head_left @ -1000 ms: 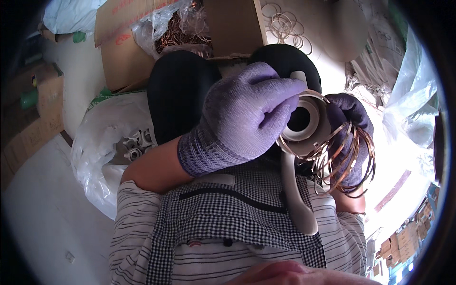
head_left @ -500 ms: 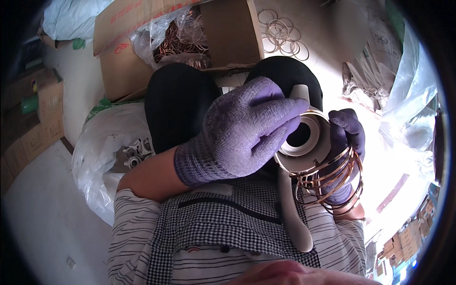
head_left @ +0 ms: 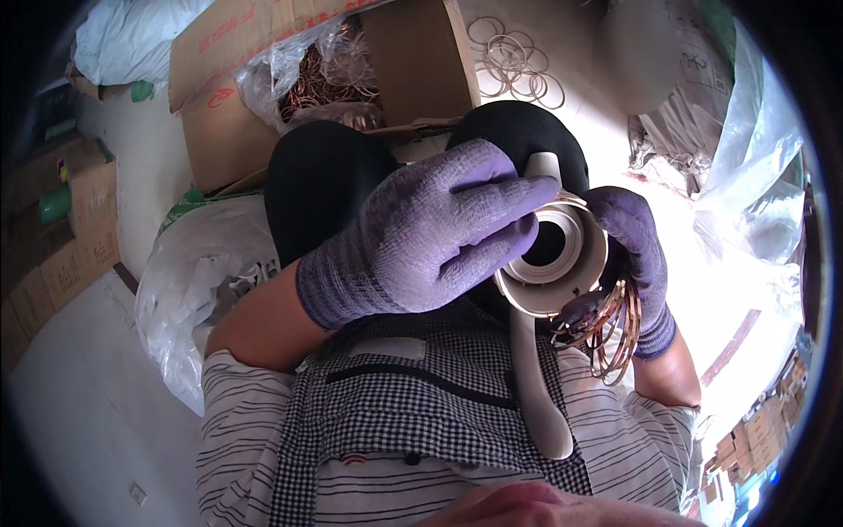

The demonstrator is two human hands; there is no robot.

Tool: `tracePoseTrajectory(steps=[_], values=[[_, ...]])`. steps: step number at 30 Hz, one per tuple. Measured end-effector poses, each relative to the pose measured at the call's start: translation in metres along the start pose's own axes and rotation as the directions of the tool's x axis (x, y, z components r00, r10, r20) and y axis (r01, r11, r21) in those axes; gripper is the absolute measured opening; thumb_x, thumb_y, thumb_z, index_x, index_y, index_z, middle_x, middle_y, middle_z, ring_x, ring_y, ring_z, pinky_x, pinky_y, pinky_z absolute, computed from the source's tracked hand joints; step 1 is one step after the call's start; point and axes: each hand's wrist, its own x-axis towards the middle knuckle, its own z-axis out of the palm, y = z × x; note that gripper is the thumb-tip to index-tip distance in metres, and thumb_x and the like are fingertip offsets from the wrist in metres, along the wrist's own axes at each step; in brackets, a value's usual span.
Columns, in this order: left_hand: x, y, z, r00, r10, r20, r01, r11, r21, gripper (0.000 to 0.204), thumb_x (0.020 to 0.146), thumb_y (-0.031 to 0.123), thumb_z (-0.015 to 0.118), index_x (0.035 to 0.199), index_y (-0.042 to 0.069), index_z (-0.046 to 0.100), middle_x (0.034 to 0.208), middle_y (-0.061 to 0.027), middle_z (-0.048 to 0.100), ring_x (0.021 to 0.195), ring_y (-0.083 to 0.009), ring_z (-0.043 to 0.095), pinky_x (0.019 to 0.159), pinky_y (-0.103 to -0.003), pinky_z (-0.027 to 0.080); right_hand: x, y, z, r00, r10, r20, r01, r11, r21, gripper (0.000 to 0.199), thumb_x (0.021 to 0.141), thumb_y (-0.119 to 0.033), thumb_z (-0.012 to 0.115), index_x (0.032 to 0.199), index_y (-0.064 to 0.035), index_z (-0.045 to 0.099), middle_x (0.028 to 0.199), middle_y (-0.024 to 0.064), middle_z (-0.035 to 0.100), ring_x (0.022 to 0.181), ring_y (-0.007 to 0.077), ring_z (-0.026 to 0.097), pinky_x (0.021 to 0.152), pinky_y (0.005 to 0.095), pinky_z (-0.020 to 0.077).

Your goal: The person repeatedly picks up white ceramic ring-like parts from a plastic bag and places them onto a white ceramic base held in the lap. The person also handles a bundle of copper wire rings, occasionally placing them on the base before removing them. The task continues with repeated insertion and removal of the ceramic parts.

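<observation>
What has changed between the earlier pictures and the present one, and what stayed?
The right hand has closed in on the right side of the white part. The metal rings, earlier spread around its wrist, now hang more tightly bunched. The left hand stays at the rim.

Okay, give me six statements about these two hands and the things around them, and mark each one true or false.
1. The left hand is at the rim of the round pale housing. True.
2. The bunch of metal rings hangs by the left hand. False: it hangs by the right hand.
3. Pale rings lie to the right of the cardboard box. True.
4. The cardboard box is closed. False: it is open, with copper-coloured loops inside.
5. The apron is checked. True.
6. Both hands are bare. False: both wear purple gloves.
</observation>
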Motion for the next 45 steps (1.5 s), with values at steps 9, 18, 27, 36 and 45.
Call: tracePoseTrajectory(steps=[9, 18, 27, 36, 45], values=[[0.003, 0.006, -0.015, 0.995, 0.017, 0.099, -0.013, 0.999, -0.033, 0.103, 0.062, 0.061, 0.089, 0.136, -0.003, 0.059, 0.108, -0.0153, 0.057, 0.091, -0.0275, 0.061, 0.081, -0.036, 0.053, -0.007, 0.006, 0.000, 0.997, 0.054, 0.047, -0.053, 0.998, -0.022, 0.090, 0.060, -0.040, 0.096, 0.132, -0.0013, 0.057, 0.127, 0.0219, 0.062, 0.115, 0.0417, 0.060, 0.099, 0.0486, 0.0482], [-0.007, 0.004, -0.003, 0.992, -0.045, 0.117, 0.029, 0.991, 0.133, 0.093, 0.067, 0.037, 0.093, 0.144, 0.003, 0.053, 0.122, -0.0182, 0.053, 0.109, -0.0325, 0.060, 0.095, -0.040, 0.053, 0.006, -0.002, 0.006, 0.998, -0.045, 0.041, 0.052, 0.979, -0.199, 0.092, 0.065, -0.037, 0.094, 0.138, -0.0008, 0.052, 0.129, 0.0224, 0.059, 0.118, 0.0421, 0.058, 0.100, 0.0477, 0.0480], [-0.015, -0.010, 0.002, 0.994, -0.013, 0.109, -0.004, 0.989, 0.148, 0.096, 0.070, 0.040, 0.090, 0.149, 0.003, 0.049, 0.126, -0.0187, 0.052, 0.113, -0.0339, 0.057, 0.100, -0.043, 0.048, 0.009, -0.002, 0.006, 0.997, -0.050, 0.052, 0.056, 0.993, -0.106, 0.102, 0.060, -0.040, 0.097, 0.141, -0.0006, 0.048, 0.131, 0.0225, 0.055, 0.121, 0.0410, 0.054, 0.102, 0.0492, 0.0463], [-0.019, -0.022, 0.008, 0.997, 0.009, 0.080, -0.032, 0.956, 0.292, 0.104, 0.063, 0.046, 0.088, 0.151, 0.008, 0.048, 0.123, -0.0152, 0.055, 0.113, -0.0335, 0.054, 0.102, -0.046, 0.046, 0.003, 0.011, 0.011, 0.998, -0.044, 0.055, 0.053, 0.984, -0.172, 0.096, 0.072, -0.041, 0.089, 0.146, -0.0029, 0.042, 0.133, 0.0225, 0.051, 0.124, 0.0404, 0.052, 0.105, 0.0496, 0.0432], [-0.009, -0.003, 0.018, 0.999, -0.030, 0.015, 0.026, 0.974, 0.226, 0.112, 0.059, 0.045, 0.095, 0.149, 0.000, 0.044, 0.131, -0.0173, 0.056, 0.121, -0.0349, 0.056, 0.105, -0.047, 0.046, 0.000, 0.005, 0.022, 0.998, 0.044, 0.039, -0.041, 0.996, -0.074, 0.102, 0.069, -0.033, 0.093, 0.151, -0.0050, 0.038, 0.139, 0.0215, 0.048, 0.129, 0.0382, 0.054, 0.107, 0.0438, 0.0465]])
